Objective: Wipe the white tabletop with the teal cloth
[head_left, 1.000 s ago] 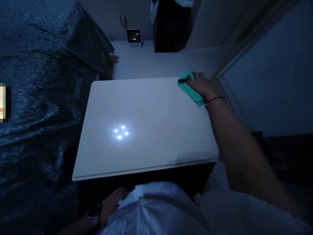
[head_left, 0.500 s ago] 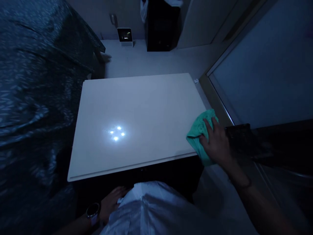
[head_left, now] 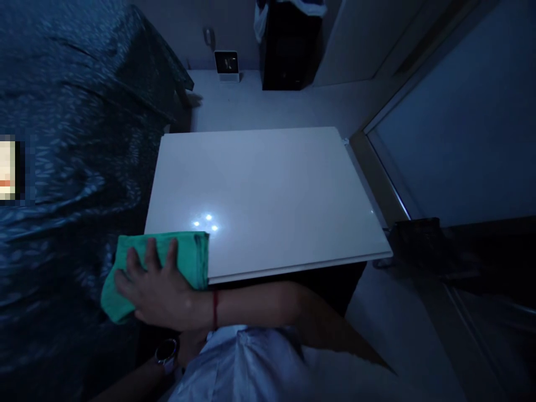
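My right hand (head_left: pixel 161 293), with a red string around its wrist, presses a folded teal cloth (head_left: pixel 186 257) against the near left corner of a white tabletop (head_left: pixel 268 190). Part of the cloth hangs past the table's edge. My left hand (head_left: pixel 190 349), with a dark smartwatch on its wrist, stays low against my pale shirt. My right forearm hides most of it, and it touches nothing else that I can see.
Dark blue patterned fabric (head_left: pixel 71 167) bulks along the left of the table. Beyond lie a pale floor (head_left: pixel 268 106), a black cabinet (head_left: pixel 288 50) and a small screen device (head_left: pixel 226 65). A large glass panel (head_left: pixel 456 123) runs along the right.
My right hand and the cloth have swept from the table's right side to its near left corner, bringing my forearm across my body. My left hand stays in place.
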The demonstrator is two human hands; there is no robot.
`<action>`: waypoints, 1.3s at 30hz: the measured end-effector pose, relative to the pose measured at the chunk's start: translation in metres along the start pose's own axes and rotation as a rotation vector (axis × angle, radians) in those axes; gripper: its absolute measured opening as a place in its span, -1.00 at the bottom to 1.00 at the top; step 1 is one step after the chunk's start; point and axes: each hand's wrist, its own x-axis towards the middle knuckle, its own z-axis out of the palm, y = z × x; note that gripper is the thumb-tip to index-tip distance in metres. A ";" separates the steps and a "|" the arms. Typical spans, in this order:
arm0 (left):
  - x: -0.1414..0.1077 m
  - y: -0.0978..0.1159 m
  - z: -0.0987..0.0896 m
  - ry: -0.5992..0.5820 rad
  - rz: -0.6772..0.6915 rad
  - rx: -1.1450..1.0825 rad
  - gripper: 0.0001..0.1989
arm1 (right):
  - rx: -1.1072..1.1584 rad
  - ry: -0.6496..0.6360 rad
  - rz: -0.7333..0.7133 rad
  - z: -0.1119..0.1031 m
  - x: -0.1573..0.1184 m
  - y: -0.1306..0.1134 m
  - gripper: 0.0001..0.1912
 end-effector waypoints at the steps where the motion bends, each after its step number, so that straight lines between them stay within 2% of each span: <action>1: 0.002 0.001 -0.001 -0.007 0.032 -0.009 -0.12 | 0.054 -0.012 -0.064 0.003 0.014 -0.003 -0.41; 4: 0.009 0.002 -0.008 -0.050 0.162 -0.040 -0.04 | 0.253 -0.227 -0.232 0.009 0.053 0.013 -0.46; 6: 0.013 0.001 -0.013 -0.082 0.223 -0.052 -0.04 | 0.333 -0.331 -0.231 0.012 0.077 0.039 -0.42; 11: 0.013 -0.002 -0.016 -0.109 0.244 -0.032 -0.11 | 0.349 -0.284 0.011 0.019 0.120 0.129 -0.30; 15: 0.012 0.003 -0.014 -0.091 0.243 -0.015 -0.10 | 0.337 -0.273 0.275 0.021 0.124 0.208 -0.26; 17: 0.012 0.006 -0.015 -0.076 0.255 -0.021 -0.09 | 0.320 -0.271 0.415 0.019 0.111 0.251 -0.25; 19: 0.013 0.009 -0.018 -0.057 0.263 -0.028 -0.10 | 0.280 -0.265 0.535 0.012 0.084 0.298 -0.26; 23: 0.014 0.010 -0.023 -0.025 0.260 -0.033 -0.13 | 0.164 -0.265 0.790 -0.012 0.000 0.385 -0.27; 26: 0.014 0.007 -0.023 -0.016 0.259 -0.030 -0.16 | 0.092 -0.258 0.995 -0.036 -0.067 0.425 -0.27; 29: 0.012 0.001 -0.015 -0.008 0.260 -0.027 -0.15 | 0.087 -0.185 1.240 -0.051 -0.111 0.439 -0.24; 32: 0.009 -0.005 -0.003 0.014 0.251 -0.019 -0.07 | 0.077 -0.132 1.419 -0.051 -0.121 0.434 -0.21; 34: 0.008 -0.009 0.004 0.024 0.252 -0.015 0.01 | 0.057 -0.105 1.463 -0.044 -0.111 0.425 -0.21; 36: 0.008 -0.011 0.008 0.025 0.261 -0.011 0.03 | 0.051 -0.098 1.440 -0.035 -0.092 0.412 -0.22; 39: 0.010 -0.011 0.008 0.021 0.266 -0.006 0.01 | 0.104 -0.137 1.267 -0.019 -0.049 0.384 -0.21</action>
